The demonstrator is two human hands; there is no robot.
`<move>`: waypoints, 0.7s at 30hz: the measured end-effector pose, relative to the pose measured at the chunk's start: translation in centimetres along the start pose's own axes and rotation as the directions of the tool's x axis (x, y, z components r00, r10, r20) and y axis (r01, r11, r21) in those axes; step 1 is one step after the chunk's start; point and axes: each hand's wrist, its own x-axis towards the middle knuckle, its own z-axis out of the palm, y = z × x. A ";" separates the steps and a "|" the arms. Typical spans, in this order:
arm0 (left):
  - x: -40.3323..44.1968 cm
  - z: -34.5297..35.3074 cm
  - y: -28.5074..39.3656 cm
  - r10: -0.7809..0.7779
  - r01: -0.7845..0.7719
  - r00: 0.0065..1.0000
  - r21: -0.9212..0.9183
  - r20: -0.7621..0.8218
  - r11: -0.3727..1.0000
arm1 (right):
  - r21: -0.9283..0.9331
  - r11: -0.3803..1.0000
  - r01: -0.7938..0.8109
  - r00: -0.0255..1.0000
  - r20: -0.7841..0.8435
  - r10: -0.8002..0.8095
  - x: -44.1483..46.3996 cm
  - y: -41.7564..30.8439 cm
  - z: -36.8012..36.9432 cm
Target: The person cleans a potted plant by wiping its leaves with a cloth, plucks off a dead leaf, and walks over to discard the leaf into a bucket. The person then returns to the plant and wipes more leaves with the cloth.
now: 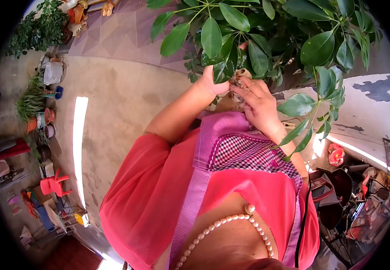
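My left hand [213,82] is raised among the leaves of a green plant [210,38]; its fingers are mostly hidden behind a glossy leaf [225,68]. Close beside it on the right, my right hand [261,104] has its fingers bent and pressed on a crumpled brownish cloth [231,102]. Part of the cloth sticks up between the two hands, near the leaf, and part hangs below them over the top of a purple checked apron [224,123].
Potted plants [29,101] and a red stool [54,184] stand on the left. Bags and other items [334,189] are piled at the lower right, near a wall [361,108] with peeling paint. A leafy branch [300,105] hangs beside my right forearm.
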 end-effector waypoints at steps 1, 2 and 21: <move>0.2 -0.5 0.0 -0.172 0.165 0.985 -0.484 0.031 0.859 | 0.055 0.998 0.006 1.000 -0.009 -0.005 0.1 0.3 -0.4; 0.7 -1.3 0.1 -0.299 0.279 0.943 -0.833 0.144 0.478 | 0.093 0.995 -0.024 0.999 -0.019 0.026 0.4 0.2 -0.9; 0.9 -2.1 -0.3 -0.087 0.264 0.929 -0.480 0.360 0.837 | -0.316 0.937 0.152 0.968 -0.142 -0.205 2.9 0.0 -2.4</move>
